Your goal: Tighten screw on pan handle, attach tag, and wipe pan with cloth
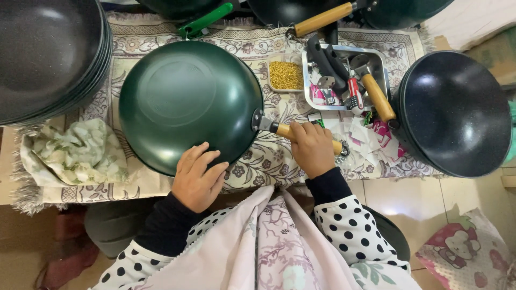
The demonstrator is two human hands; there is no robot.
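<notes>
the right hand (312, 147) is closed around the wooden handle (306, 138) of a dark green pan (188, 102), which lies upside down on the patterned cloth (269, 161) covering the bench (387, 193). the left hand (198, 177) rests flat with fingers spread on the near edge of the pan's rounded bottom, holding nothing. the pan sits near the middle of the cloth, its handle pointing right. just far of the right hand stands a small tray of yellow bits (286, 75), and beside it to the right a metal tray (376, 59) holding a hammer (371, 88), a red-handled screwdriver (353, 92) and dark handles. scraps of paper (365, 142) lie right of the hand. at the far right a stack of black pans (457, 113) rests upside down; at the far left is another stack of dark pans (48, 53), hollow side up. a crumpled green-printed rag (75, 153) lies on the cloth to the left of the left hand. more pans with a green handle (207, 20) and a wooden one (322, 19) lie along the far edge.
</notes>
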